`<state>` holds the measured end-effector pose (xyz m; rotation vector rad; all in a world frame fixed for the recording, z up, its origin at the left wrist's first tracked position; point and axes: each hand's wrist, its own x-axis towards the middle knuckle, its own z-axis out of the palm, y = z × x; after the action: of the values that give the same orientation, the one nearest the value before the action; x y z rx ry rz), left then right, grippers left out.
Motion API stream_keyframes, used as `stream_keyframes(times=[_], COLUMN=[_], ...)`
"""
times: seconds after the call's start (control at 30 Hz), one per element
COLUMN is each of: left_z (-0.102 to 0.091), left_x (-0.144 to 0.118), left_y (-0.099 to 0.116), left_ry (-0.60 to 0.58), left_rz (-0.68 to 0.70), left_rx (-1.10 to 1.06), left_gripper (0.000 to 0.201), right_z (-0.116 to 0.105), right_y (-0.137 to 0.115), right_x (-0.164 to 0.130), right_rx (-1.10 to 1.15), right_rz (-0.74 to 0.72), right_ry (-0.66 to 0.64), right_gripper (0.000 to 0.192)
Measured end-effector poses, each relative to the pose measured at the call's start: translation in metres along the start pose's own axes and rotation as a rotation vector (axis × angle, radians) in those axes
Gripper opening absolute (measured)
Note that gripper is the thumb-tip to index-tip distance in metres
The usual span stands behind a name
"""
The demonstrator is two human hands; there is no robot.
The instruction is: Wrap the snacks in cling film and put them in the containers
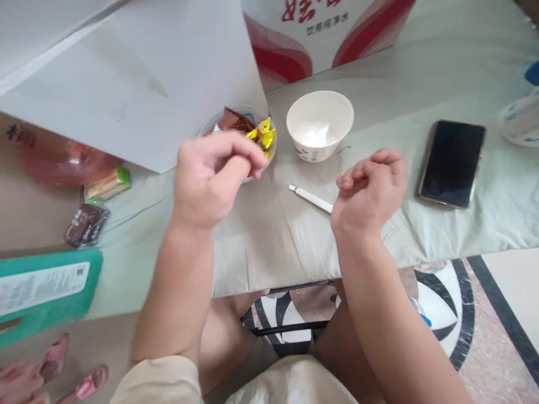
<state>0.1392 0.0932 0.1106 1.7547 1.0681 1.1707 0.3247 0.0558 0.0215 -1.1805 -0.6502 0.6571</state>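
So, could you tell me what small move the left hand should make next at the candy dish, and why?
Probably lower the left hand a little and pinch one wrapped candy. It hovers curled right over the clear dish, but whether its fingers already hold anything cannot be told. The right hand is curled beside the white stick, apart from the dish.

Two bare arms are seen, with no sleeves down to the wrists. No rings, watch or bands are worn on the left hand [210, 179] or the right hand [368, 193]. A short, pale beige sleeve is seen at the left upper arm. Pale cloth is worn over the lap, and the knees are left bare.
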Motion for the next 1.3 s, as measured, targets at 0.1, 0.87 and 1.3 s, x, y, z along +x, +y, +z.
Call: stream_keyframes(times=[0.1, 0.87, 1.3], left_z=[-0.024, -0.174, -0.173], left_x=[-0.06, -0.121, -0.123], left_y=[-0.03, -0.099, -0.095], left_ry=[0.26, 1.1, 1.128], left_rz=[-0.234, -0.53, -0.506], left_rx=[-0.33, -0.915, -0.93], left_gripper=[0.016, 0.025, 0.026], right_z=[0.009, 0.389, 0.384], right_y=[-0.008, 0.092, 0.086], right_x=[-0.033, -0.183, -0.181], right_rx=[-0.054, -0.975, -0.93], right_rz=[-0.195, -0.299, -0.386], right_ry=[-0.023, -1.266, -1.32], right_gripper=[0.012, 0.06, 0.056])
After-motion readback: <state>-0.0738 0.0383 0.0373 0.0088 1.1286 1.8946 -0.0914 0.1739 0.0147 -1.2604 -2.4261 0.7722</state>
